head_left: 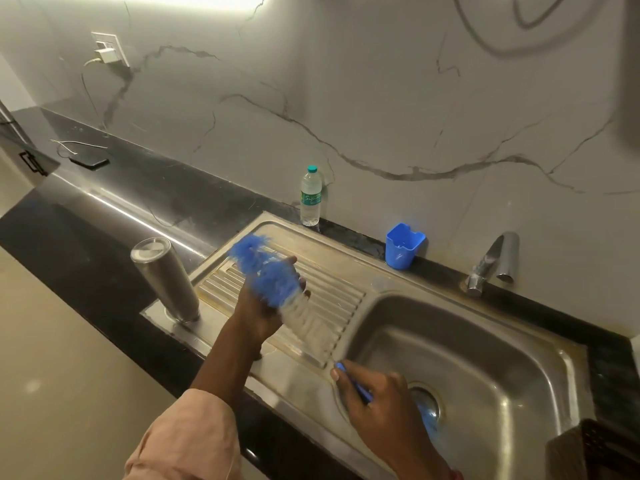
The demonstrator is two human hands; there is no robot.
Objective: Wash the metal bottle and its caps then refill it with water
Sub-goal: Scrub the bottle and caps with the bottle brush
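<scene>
Two hands over the sink, left hand [266, 299] gripping blurred blue brush [273, 275], right hand [375, 407] holding its handle, metal bottle [166, 278] inverted far left, drainboard [332, 292] edge, basin [485, 358] open right

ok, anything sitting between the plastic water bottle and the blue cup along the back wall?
Nothing. In the head view the dark counter strip between the plastic water bottle and the blue cup is bare.

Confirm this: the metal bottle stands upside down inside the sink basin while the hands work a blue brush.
Wrong on one point. The head view shows the metal bottle inverted on the drainboard, left of the basin, not inside it. The hands do work the blue brush.
</scene>
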